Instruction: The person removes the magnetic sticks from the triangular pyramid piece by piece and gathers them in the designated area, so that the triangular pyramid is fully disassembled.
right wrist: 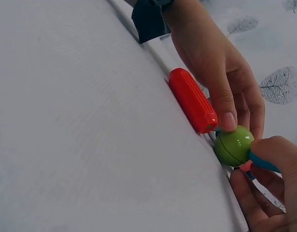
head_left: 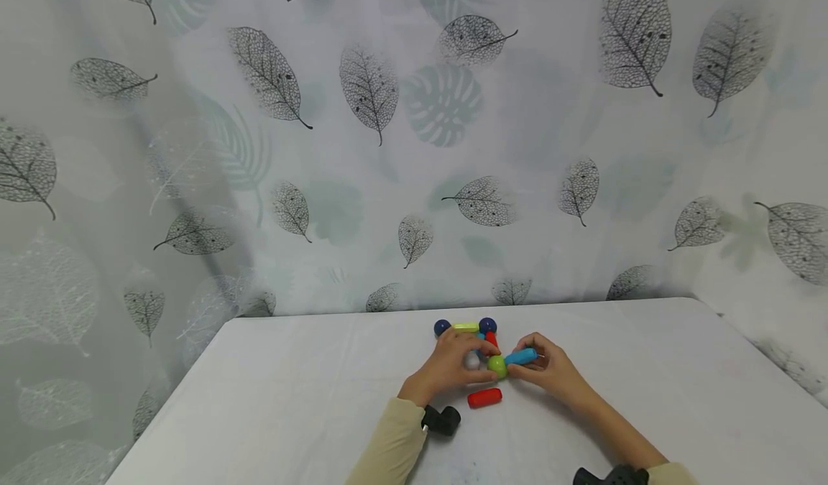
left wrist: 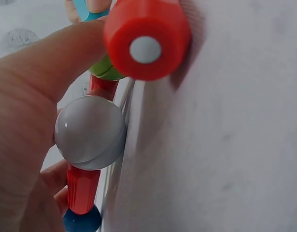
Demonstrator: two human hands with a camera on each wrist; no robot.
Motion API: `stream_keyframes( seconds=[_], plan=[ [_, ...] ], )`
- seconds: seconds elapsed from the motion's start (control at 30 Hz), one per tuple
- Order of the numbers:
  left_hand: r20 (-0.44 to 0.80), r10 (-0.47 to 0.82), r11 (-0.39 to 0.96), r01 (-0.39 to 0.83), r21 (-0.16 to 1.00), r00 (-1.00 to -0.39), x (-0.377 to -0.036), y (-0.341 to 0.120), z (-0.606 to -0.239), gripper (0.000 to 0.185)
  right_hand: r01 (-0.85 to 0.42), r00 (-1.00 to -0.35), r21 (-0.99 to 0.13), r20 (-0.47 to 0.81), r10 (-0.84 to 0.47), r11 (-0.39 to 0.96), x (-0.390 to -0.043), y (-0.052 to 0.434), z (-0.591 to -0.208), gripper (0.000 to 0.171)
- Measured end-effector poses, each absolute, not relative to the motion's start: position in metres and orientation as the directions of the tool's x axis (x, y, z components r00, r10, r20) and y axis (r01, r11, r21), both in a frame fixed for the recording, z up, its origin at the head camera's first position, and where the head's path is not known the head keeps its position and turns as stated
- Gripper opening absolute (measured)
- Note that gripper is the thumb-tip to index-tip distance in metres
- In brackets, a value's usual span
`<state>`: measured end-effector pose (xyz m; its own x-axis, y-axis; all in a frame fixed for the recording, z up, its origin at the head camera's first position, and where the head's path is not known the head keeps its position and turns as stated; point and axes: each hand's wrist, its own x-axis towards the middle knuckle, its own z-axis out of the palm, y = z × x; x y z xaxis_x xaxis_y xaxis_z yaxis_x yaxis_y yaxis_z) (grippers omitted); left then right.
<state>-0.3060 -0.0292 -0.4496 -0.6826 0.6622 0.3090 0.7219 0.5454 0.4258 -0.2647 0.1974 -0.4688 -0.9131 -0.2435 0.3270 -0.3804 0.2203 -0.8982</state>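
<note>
A small frame of magnetic rods and balls stands on the white table [head_left: 310, 399]. My left hand [head_left: 461, 364] rests over a grey ball [left wrist: 90, 131], its thumb pressed on a green ball [head_left: 497, 365] [right wrist: 233, 145] that its fingers steady. My right hand [head_left: 540, 367] pinches a light blue rod [head_left: 521, 357] whose end meets the green ball. A loose red rod [head_left: 484, 397] [right wrist: 191, 99] lies just in front of both hands. In the left wrist view a second red rod [left wrist: 82, 188] joins the grey ball to a dark blue ball [left wrist: 81, 221].
Behind the hands, a yellow-green rod [head_left: 466, 326] links two dark blue balls [head_left: 442, 327]. A leaf-print curtain [head_left: 414, 147] hangs right behind the table's far edge. Black wrist cameras [head_left: 442, 419] sit on both forearms.
</note>
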Motion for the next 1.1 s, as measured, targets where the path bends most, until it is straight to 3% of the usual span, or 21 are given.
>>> stream_keyframes(
  seconds=[0.17,0.3,0.77,1.1],
  plan=[
    [0.301,0.651,0.575,0.712,0.403,-0.696,-0.3051,-0.0267,-0.4509,0.037,-0.504,-0.863,-0.761,0.429,-0.265,0.409,-0.2644,0.1979,-0.4722,0.019],
    [0.291,0.646,0.593,0.704,0.390,-0.705,-0.3037,-0.0256,-0.4505,0.038,-0.499,-0.865,-0.683,0.429,-0.260,0.533,-0.2629,0.1977,-0.4710,0.020],
    [0.259,0.634,0.634,0.682,0.366,-0.729,-0.3043,-0.0271,-0.4499,0.040,-0.493,-0.867,-0.702,0.350,-0.354,0.514,-0.2661,0.1997,-0.4629,0.024],
    [0.252,0.638,0.639,0.683,0.354,-0.727,-0.3049,-0.0277,-0.4508,0.040,-0.372,-0.928,-0.736,0.276,-0.252,0.565,-0.2615,0.1962,-0.4631,0.021]
  ],
)
